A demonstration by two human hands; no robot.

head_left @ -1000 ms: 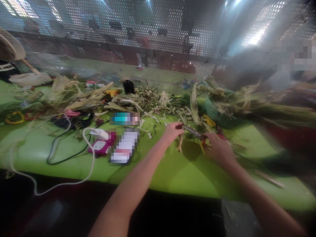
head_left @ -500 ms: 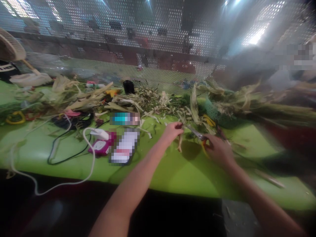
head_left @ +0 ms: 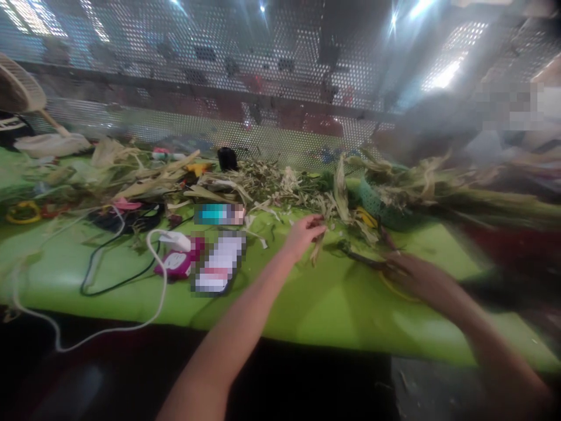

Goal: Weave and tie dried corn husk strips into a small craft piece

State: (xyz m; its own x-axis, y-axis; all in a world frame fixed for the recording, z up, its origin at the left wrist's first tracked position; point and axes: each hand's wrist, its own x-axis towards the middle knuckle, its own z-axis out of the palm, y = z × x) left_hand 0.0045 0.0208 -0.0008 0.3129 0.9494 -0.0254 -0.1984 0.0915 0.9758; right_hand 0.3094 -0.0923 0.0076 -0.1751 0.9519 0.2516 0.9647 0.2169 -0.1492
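Near the centre of the green table, my left hand pinches a pale dried husk piece that hangs below its fingers. My right hand is to the right, blurred, closed on yellow-handled scissors whose dark blades point left toward my left hand, apart from it. A heap of dried husk scraps lies just behind my hands. Beside the right hand, yellow handles of another tool lie among the husks.
A phone, a magenta box with a white charger and looping cables lie left. A black cup-like object stands at the back, before a perforated metal panel. A green basket and a blurred person are at right.
My right hand has moved right and slightly down with the scissors, away from my left hand. The left hand has stayed nearly in place. The view has shifted slightly.
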